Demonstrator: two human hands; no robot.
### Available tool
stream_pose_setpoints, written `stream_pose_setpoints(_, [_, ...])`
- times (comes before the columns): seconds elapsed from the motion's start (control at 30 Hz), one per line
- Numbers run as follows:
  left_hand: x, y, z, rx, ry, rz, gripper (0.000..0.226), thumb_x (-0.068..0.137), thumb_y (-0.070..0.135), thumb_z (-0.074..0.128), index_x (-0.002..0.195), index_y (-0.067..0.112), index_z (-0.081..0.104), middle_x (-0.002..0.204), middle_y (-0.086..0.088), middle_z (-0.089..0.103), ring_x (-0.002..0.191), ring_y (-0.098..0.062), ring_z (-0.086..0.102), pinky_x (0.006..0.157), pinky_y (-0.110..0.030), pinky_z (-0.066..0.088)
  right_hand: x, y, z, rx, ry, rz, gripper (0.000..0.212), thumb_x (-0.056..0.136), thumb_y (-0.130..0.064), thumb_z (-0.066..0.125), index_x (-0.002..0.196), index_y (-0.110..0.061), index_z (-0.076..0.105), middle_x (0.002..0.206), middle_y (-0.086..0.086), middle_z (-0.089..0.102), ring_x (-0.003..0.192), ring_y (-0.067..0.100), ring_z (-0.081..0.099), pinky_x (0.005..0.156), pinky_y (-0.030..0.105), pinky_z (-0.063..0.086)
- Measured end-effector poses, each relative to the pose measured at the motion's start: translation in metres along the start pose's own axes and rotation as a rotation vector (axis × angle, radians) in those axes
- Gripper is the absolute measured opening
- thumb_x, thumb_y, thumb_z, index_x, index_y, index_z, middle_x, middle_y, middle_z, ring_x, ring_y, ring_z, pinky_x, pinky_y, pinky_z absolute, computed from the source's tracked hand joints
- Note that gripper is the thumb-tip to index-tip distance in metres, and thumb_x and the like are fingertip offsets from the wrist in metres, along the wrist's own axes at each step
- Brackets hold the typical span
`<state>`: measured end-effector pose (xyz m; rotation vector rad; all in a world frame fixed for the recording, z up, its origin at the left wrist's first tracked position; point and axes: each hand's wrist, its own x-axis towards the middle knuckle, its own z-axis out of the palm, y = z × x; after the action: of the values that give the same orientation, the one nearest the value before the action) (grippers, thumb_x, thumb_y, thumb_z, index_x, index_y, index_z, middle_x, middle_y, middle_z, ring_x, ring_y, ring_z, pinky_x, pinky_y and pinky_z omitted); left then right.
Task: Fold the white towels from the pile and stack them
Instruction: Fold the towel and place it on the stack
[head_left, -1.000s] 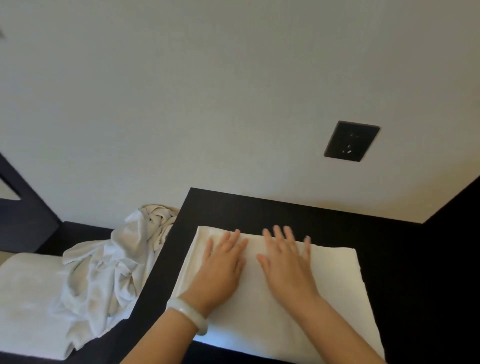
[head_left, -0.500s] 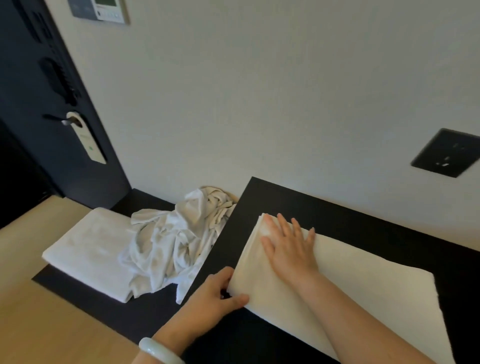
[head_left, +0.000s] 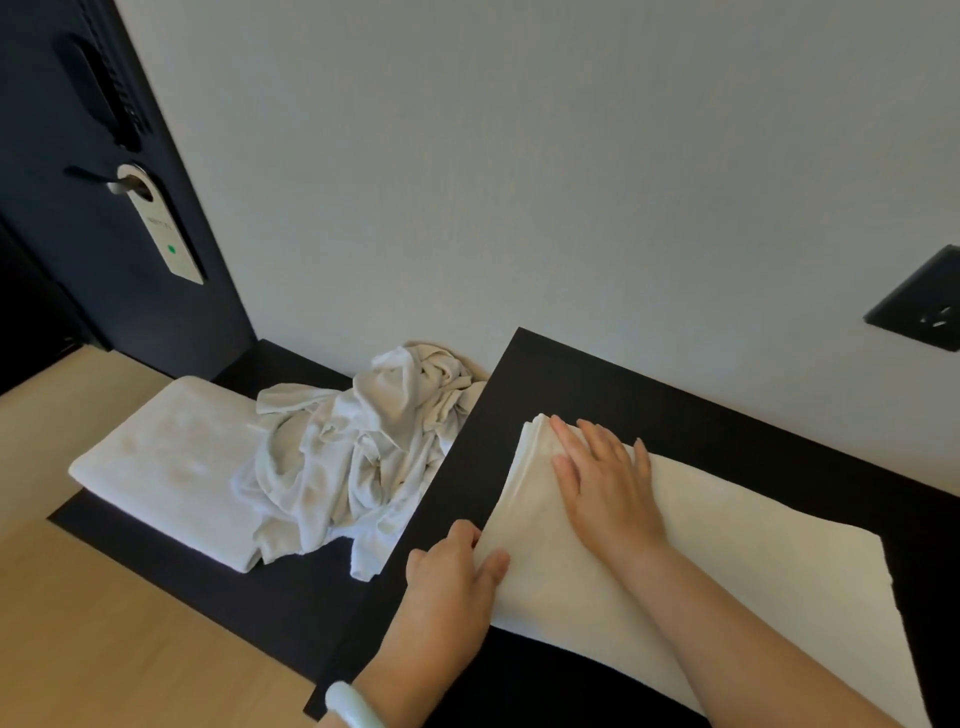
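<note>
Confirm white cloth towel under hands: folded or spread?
Folded: white cloth towel shows stacked layer edges at its far corner; right hand flat on it, left hand gripping its edge.

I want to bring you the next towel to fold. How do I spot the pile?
Look right of the dark door, along the wall, to the low black shelf. The pile lies there between the folded towel and the raised black table. It is the only crumpled, twisted heap; the other towels lie flat and smooth.

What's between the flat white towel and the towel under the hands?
In the head view lies a crumpled pile of white towels, overlapping the flat white towel, then bare black tabletop up to the cream folded towel.
</note>
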<state>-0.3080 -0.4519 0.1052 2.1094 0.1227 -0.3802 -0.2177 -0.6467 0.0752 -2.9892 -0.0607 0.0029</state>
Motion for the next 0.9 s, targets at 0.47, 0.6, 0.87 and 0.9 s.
stream_pose_setpoints(0.47, [0.038, 0.017, 0.043, 0.858, 0.01, 0.487, 0.061, 0.095, 0.034, -0.002, 0.15, 0.017, -0.023, 0.163, -0.004, -0.018, 0.147, -0.023, -0.023, 0.121, -0.048, -0.005, 0.0, 0.002, 0.003, 0.016, 0.039, -0.014, 0.05, 0.103, -0.042, 0.023, 0.153, -0.041, 0.022, 0.15, -0.011, 0.039, 0.142, 0.008, 0.03, 0.121, 0.05, 0.011])
stream_pose_setpoints(0.6, [0.049, -0.003, 0.049, 0.774, -0.004, 0.459, 0.06, 0.091, 0.043, -0.016, 0.145, 0.022, -0.032, 0.157, 0.005, -0.031, 0.142, -0.014, -0.033, 0.12, -0.037, -0.012, 0.003, 0.001, 0.003, 0.038, 0.039, -0.008, 0.05, 0.103, -0.044, 0.015, 0.152, -0.041, 0.025, 0.148, -0.013, 0.042, 0.139, 0.007, 0.033, 0.12, 0.047, 0.015])
stream_pose_setpoints(0.87, [0.059, 0.042, 0.056, 0.94, 0.023, 0.586, 0.061, 0.092, 0.035, -0.009, 0.147, 0.009, -0.016, 0.156, -0.01, -0.023, 0.142, -0.029, -0.03, 0.113, -0.049, -0.024, 0.009, 0.007, -0.033, 0.694, -0.132, 0.192, 0.045, 0.109, -0.03, 0.026, 0.153, -0.033, 0.028, 0.16, -0.007, 0.03, 0.149, 0.01, 0.019, 0.124, 0.038, 0.004])
stream_pose_setpoints(0.9, [0.065, 0.048, 0.059, 0.929, 0.026, 0.623, 0.06, 0.097, 0.035, -0.003, 0.151, 0.01, -0.013, 0.159, -0.01, -0.02, 0.145, -0.028, -0.027, 0.115, -0.048, -0.022, 0.004, 0.01, -0.036, 0.771, -0.091, 0.202, 0.044, 0.108, -0.03, 0.029, 0.153, -0.031, 0.031, 0.16, -0.006, 0.027, 0.15, 0.013, 0.017, 0.124, 0.038, 0.007])
